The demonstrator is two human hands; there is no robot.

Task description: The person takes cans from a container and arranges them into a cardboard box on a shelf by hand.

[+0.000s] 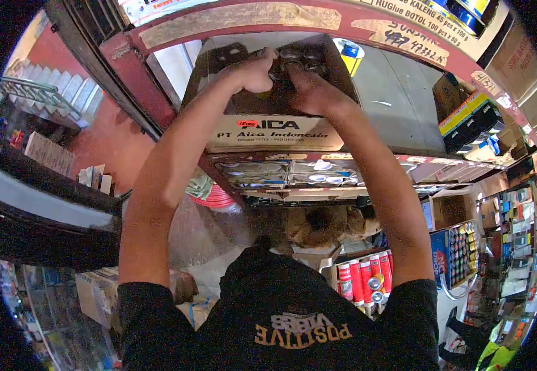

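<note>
Both my hands reach into an open cardboard box (274, 143) printed "AICA" on its front, standing on a shelf. Inside, at the back, several dark round-topped containers (313, 54) stand close together. My left hand (257, 73) is curled closed at the left side of this group; whatever its fingers hold is hidden. Over the front of the group, my right hand (312, 93) points inward with its fingers drawn together against a dark round top. Shadow covers its fingertips, so I cannot make out what they grip.
A yellow-and-white can (350, 57) stands just right of the box. Yellow-and-black boxes (472, 122) sit further right on the shelf. Below are shelves of packets (287, 173) and red-and-white tubes (367, 278). A dark door frame (105, 65) and steps (74, 93) lie to the left.
</note>
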